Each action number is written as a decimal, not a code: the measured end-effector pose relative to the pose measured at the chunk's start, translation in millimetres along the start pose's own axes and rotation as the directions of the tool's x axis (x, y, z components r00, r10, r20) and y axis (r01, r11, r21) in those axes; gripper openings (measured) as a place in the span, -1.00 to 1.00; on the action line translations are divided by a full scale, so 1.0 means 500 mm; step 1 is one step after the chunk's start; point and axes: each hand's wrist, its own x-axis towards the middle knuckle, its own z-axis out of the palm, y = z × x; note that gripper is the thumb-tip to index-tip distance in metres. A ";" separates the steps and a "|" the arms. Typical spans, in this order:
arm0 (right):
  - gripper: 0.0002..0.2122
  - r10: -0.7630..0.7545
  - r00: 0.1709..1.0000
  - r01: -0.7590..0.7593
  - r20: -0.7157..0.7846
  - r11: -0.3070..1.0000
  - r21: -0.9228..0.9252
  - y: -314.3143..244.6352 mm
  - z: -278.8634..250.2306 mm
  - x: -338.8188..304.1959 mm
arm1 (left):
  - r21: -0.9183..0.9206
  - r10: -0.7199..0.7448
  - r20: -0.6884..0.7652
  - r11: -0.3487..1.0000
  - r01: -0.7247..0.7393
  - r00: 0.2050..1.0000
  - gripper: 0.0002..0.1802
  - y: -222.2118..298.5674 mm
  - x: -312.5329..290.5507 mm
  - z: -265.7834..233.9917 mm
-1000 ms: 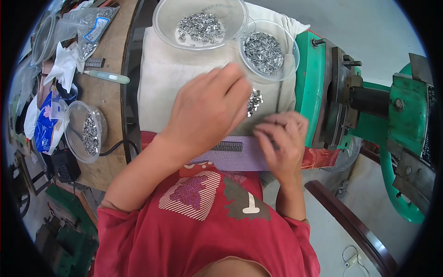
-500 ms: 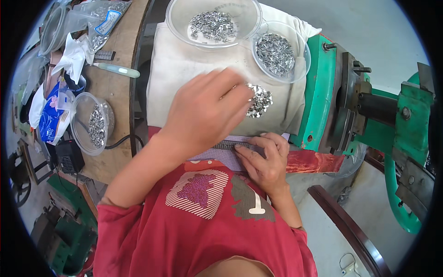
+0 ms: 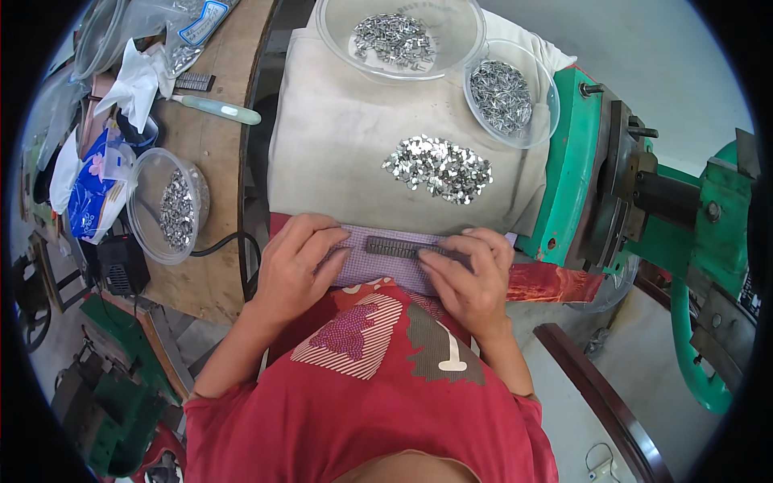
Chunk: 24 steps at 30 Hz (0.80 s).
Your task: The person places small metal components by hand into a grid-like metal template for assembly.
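Observation:
A dark, ribbed metal bar (image 3: 391, 247) with a row of slots lies across the purple checked cloth (image 3: 352, 274) in front of me. My right hand (image 3: 473, 278) grips the bar's right end between thumb and fingers. Just left of the bar, apart from it, is my left hand (image 3: 299, 262). Its fingers are curled with the tips close together; whatever they may hold is too small to make out. Beyond the bar, a pile of small shiny metal pieces (image 3: 439, 167) is spread on the beige cloth (image 3: 330, 145).
Two clear plastic tubs of small metal parts, a large one (image 3: 475, 48) and a smaller one (image 3: 549, 121), stand at the back. Green machinery (image 3: 564, 161) borders the right. On the left wooden table (image 3: 211, 161) are another tub (image 3: 201, 209), a pale-handled tool (image 3: 217, 108) and a blue packet (image 3: 90, 197).
My left hand has come down from over the metal pile to beside the bar's left end. My right hand keeps its grip on the bar. The whole view has shifted slightly.

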 end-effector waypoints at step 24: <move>-0.69 0.110 0.989 -0.114 0.103 0.993 0.033 0.015 -0.011 -0.003 | 0.051 -0.042 0.159 0.998 0.034 0.986 -0.59 0.015 0.011 0.011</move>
